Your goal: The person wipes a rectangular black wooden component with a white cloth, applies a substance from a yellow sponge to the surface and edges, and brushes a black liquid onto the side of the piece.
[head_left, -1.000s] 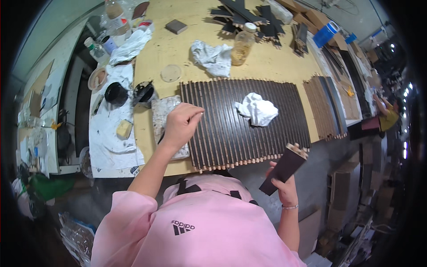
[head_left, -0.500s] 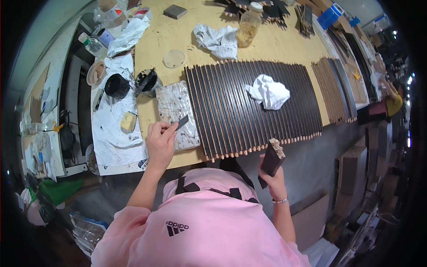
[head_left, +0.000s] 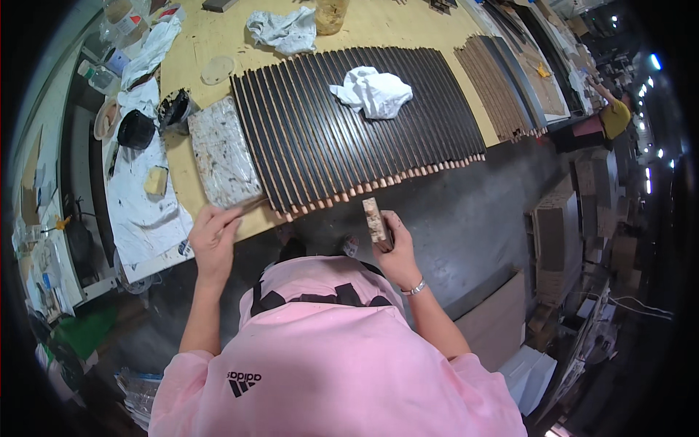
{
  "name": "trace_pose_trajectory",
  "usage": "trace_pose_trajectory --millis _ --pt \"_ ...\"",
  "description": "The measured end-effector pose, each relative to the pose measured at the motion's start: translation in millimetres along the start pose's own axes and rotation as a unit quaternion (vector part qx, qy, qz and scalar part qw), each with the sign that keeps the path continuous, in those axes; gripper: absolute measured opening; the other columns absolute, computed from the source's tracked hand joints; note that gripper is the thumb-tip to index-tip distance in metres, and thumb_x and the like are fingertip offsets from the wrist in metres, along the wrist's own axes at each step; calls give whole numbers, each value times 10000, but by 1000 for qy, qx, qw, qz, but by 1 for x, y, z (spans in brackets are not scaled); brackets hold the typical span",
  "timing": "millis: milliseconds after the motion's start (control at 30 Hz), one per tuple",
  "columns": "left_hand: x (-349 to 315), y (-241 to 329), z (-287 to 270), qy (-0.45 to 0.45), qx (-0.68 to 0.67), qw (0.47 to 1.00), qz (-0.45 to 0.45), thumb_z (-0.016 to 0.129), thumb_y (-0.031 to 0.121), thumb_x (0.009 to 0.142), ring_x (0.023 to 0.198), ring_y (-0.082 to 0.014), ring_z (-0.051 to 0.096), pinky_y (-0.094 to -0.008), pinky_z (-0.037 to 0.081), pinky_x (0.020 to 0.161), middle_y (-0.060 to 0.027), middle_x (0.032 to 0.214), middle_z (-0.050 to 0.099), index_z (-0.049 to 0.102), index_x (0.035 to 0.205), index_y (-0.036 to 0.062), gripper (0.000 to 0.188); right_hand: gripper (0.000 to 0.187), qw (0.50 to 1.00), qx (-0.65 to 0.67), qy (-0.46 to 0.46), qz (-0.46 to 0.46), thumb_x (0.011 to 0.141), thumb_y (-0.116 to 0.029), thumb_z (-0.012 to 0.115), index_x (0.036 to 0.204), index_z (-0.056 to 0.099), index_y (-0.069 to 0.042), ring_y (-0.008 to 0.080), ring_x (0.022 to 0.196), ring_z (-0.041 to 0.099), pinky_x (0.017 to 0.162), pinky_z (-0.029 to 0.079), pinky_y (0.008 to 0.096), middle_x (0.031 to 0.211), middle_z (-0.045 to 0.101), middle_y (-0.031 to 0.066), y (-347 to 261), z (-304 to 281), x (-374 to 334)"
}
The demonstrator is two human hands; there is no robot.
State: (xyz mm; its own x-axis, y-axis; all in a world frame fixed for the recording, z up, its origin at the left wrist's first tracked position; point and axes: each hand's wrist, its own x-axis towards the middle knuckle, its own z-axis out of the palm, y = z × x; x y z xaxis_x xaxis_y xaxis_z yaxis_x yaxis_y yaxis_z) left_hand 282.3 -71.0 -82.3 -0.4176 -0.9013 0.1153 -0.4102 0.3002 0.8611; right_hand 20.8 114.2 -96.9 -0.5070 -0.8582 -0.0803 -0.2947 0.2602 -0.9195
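Clock read from the person's spot, 12 straight ahead. Nearest to me: right hand (head_left: 397, 251) at 1 o'clock, fingers and thumb closed around a dark board (head_left: 373, 221), which is clear of the table (head_left: 251, 226), just off its near edge. Left hand (head_left: 213, 244) at 11 o'clock, thumb and fingers pinching a thin strip (head_left: 252, 205); seen nearly edge-on, kind unclear.

Handling, my guess: the dark board is stiff, fairly light, fine for one hand. Dark faces maybe a bit slick; peg ends the likeliest to chip. Best hold: across the long sides around mid-length, off the pegs.

Looks: narrow, dark faces, pale rough end with stubby pegs tipped up toward the head. One piece or a few together, cannot tell; palm hides the lower part.

Further out, 11 o'clock: plastic-wrapped pad (head_left: 222, 156), dark specks, flat on the table. 12 o'clock, right beside the pad: wide row of dark slats (head_left: 306, 138), side by side, pale pegs along the near ends, white rag (head_left: 375, 93) crumpled on top. 10 o'clock: yellow sponge (head_left: 155, 180) and black cup (head_left: 136, 130) on a stained white cloth (head_left: 142, 226).

Farther: round lid (head_left: 218, 71) at 11, jar (head_left: 331, 16) at 12, brown slats (head_left: 491, 87) toward 1. Farthest, 2 o'clock: co-worker in yellow (head_left: 615, 119).
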Motion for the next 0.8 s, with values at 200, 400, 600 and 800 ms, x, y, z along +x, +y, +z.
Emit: trace_pose_trajectory --millis 200,400,600,800 --pt "-32 109 71 -130 -190 971 63 717 -75 717 682 -128 550 -245 410 598 -38 740 567 733 901 16 207 425 998 -32 26 -38 676 108 565 1084 528 -6 239 877 543 846 427 267 954 547 111 25 -39 -28" --pt "-57 127 124 -143 -179 971 65 711 -68 730 656 -119 527 -250 395 578 -40 727 562 727 898 3 183 381 999 -42 17 -30 680 112 596 1037 536 -4 252 843 548 810 437 281 919 539 112 57 -72 -49" --pt "-78 142 152 -176 -169 968 60 694 -66 729 653 -144 498 -270 369 587 -50 707 532 693 871 -17 150 398 998 -36 11 -41 676 118 627 1047 543 0 267 865 559 826 444 293 941 557 125 77 -89 -62" --pt "-82 137 167 -116 -84 986 89 712 -42 727 606 -165 513 -284 384 545 -62 683 528 682 806 -4 93 397 993 -74 69 -63 660 124 629 1032 559 3 323 892 578 825 463 316 963 571 146 89 -100 -74"
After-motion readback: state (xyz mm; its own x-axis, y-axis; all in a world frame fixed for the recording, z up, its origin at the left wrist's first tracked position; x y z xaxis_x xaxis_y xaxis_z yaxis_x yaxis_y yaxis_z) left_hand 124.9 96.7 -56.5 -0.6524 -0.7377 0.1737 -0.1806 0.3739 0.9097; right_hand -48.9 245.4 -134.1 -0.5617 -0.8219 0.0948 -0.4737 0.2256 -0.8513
